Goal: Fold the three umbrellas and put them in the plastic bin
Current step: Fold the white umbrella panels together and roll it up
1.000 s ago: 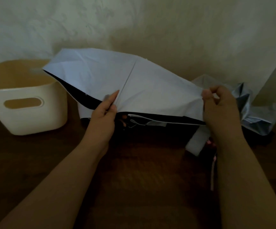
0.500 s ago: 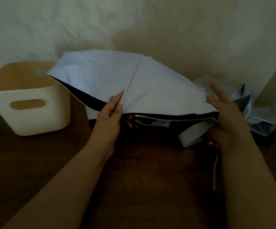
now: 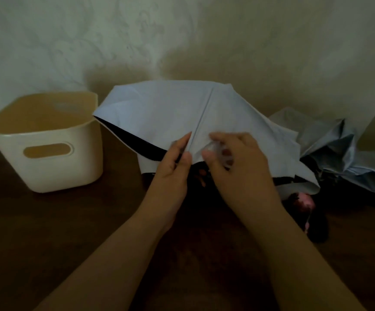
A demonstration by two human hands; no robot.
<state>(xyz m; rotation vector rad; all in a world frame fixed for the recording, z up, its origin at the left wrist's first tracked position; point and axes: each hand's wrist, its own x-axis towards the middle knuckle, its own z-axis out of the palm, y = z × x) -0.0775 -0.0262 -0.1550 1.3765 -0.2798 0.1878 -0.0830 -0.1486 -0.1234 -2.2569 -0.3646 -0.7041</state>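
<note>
A cream plastic bin (image 3: 47, 151) is set at the left of the dark wooden table (image 3: 69, 243). The bin is rectangular with rounded corners, smooth walls and an oval handle cut-out in its near side. Nothing can be seen in the part of its interior that shows.

A pale blue umbrella (image 3: 159, 117) is spread just right of the bin, its left corner reaching over the bin's rim. The canopy is of thin, creased fabric with a black underside, and one straight seam is seen running down its middle. A second, silvery-grey umbrella (image 3: 339, 151) is crumpled against the wall (image 3: 182, 41) at the right, partly behind the first. A pink handle (image 3: 303, 199) is seen below the right edge of the blue canopy, in deep shadow; which umbrella it belongs to cannot be told.

The left hand (image 3: 170, 171) is held at the lower end of the seam, with its fingers (image 3: 183, 142) laid nearly straight along the fabric and the canopy edge pinched against the thumb. The right hand (image 3: 238, 167) is placed just beside it, fingers curled around a gathered fold of the blue fabric; this part is motion-blurred.

Compared with half a second earlier, the right hand has been brought from the right edge of the canopy to the centre, next to the left hand. The left hand has kept its place on the seam.
</note>
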